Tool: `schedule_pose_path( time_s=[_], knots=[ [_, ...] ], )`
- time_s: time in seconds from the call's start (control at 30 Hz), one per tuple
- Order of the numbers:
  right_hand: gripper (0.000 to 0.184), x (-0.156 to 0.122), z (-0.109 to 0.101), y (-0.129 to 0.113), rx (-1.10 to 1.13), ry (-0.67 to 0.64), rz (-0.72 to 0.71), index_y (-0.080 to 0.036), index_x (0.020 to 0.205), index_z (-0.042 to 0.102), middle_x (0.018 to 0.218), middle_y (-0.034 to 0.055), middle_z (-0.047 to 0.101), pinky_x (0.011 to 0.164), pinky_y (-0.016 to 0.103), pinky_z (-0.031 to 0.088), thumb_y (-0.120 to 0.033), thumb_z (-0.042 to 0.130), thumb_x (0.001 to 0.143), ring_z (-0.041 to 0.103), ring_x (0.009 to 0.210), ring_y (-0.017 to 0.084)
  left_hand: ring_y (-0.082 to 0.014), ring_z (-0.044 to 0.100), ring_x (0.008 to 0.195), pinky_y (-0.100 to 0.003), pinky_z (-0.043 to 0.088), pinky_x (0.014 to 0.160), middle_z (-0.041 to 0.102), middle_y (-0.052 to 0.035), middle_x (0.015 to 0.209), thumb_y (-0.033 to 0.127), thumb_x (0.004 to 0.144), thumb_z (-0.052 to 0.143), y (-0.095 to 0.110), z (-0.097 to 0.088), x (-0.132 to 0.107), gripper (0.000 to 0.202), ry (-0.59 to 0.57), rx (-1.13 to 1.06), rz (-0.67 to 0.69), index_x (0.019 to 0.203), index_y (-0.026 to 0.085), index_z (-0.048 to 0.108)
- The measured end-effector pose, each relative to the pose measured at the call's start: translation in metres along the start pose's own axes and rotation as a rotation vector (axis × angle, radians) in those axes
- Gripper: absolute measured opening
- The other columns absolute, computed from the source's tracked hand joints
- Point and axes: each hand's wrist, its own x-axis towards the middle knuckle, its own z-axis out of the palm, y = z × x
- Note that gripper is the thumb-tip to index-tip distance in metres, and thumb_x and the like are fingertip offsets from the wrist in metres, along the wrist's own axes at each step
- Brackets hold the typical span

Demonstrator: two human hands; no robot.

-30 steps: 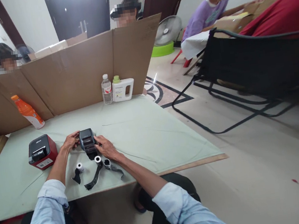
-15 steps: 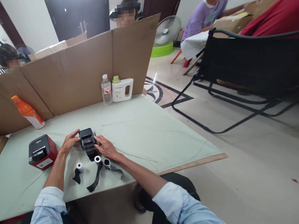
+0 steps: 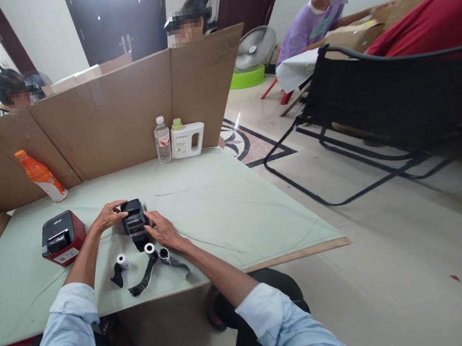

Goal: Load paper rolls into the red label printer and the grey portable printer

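Fingers (image 3: 122, 214) of the left hand (image 3: 106, 218) grasp the upper left edge of a small dark device (image 3: 132, 205), while those of the right hand (image 3: 163, 228) close on its right side; how firmly either presses, I cannot tell. The device sits between the two hands, near the middle of a table (image 3: 221, 197), to the right of a red and black box (image 3: 63, 240). Holding it from opposite sides probably keeps it steady and leaves its front uncovered. A dark strip (image 3: 138, 230) lies down that front, towards the person. Three small rolls lie just below it, near the person, likely kept there for easy reach: a left roll (image 3: 121, 260), a middle roll (image 3: 149, 248) and a right roll (image 3: 164, 253).

The device looks like smooth plastic with rounded corners; the strip is glossy and ridged across. The rolls are short, pale cylinders with limp, dark, curling tails. The box has a shiny black top and red sides. Pale green, lightly creased covering spreads over the table. Behind, against upright brown cardboard (image 3: 113, 117), stand an orange bottle (image 3: 40, 174), a clear water bottle (image 3: 162, 141) and a white jug (image 3: 184, 139) with a looped handle.
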Motion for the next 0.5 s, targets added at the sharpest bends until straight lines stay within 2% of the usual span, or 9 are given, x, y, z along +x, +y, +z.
schedule_pose_path(
  time_s=[0.07, 0.17, 0.27, 0.4, 0.43, 0.5],
  knots=[
    [0.052, 0.000, -0.001, -0.001, -0.002, -0.010, 0.005, -0.023, 0.144, 0.058, 0.119, 0.0080, 0.063, 0.091, 0.035, 0.054, -0.022, 0.060, 0.092, 0.062, 0.087, 0.018, -0.0182, 0.064, 0.075, -0.027, 0.052, 0.065, 0.077, -0.0097, 0.099, 0.049, 0.071, 0.084, 0.003, -0.001, 0.002, 0.067, 0.003, -0.011, -0.049, 0.126, 0.013, 0.076],
    [0.052, 0.000, -0.002, -0.003, -0.001, -0.019, 0.011, -0.020, 0.143, 0.058, 0.118, 0.0088, 0.062, 0.090, 0.035, 0.054, -0.022, 0.060, 0.092, 0.062, 0.087, 0.018, -0.0177, 0.067, 0.071, -0.024, 0.050, 0.056, 0.075, -0.0087, 0.098, 0.056, 0.081, 0.073, 0.011, 0.001, 0.008, 0.057, 0.075, -0.012, -0.102, 0.119, 0.013, 0.076],
    [0.055, 0.000, -0.004, -0.007, 0.008, -0.023, 0.017, -0.021, 0.146, 0.056, 0.119, 0.0079, 0.062, 0.091, 0.034, 0.053, -0.022, 0.061, 0.091, 0.062, 0.086, 0.017, -0.0149, 0.067, 0.062, -0.023, 0.048, 0.055, 0.075, -0.0080, 0.098, 0.055, 0.089, 0.061, 0.022, 0.007, 0.014, 0.044, 0.230, 0.089, -0.147, 0.100, 0.014, 0.075],
    [0.068, 0.000, -0.010, -0.014, -0.019, -0.039, 0.018, -0.028, 0.153, 0.049, 0.122, 0.0048, 0.060, 0.091, 0.031, 0.053, -0.018, 0.064, 0.088, 0.063, 0.085, 0.015, -0.0160, 0.068, 0.062, -0.027, 0.052, 0.063, 0.075, -0.0055, 0.090, 0.048, 0.092, 0.056, 0.028, 0.014, 0.008, 0.034, 0.464, 0.231, -0.209, 0.092, 0.017, 0.069],
    [0.069, 0.001, -0.011, -0.016, -0.040, -0.047, 0.016, -0.029, 0.154, 0.049, 0.122, 0.0045, 0.060, 0.090, 0.030, 0.053, -0.018, 0.064, 0.088, 0.063, 0.085, 0.015, -0.0173, 0.069, 0.067, -0.028, 0.054, 0.067, 0.075, -0.0054, 0.090, 0.043, 0.090, 0.057, 0.028, 0.015, 0.003, 0.028, 0.467, 0.264, -0.185, 0.091, 0.018, 0.069],
    [0.069, 0.001, -0.014, -0.020, -0.093, -0.063, 0.006, -0.030, 0.154, 0.050, 0.124, 0.0046, 0.059, 0.087, 0.029, 0.053, -0.018, 0.066, 0.088, 0.064, 0.087, 0.015, -0.0203, 0.072, 0.083, -0.031, 0.057, 0.077, 0.076, -0.0062, 0.097, 0.029, 0.083, 0.059, 0.024, 0.015, -0.009, 0.021, 0.362, 0.317, -0.073, 0.095, 0.018, 0.072]
  ],
)
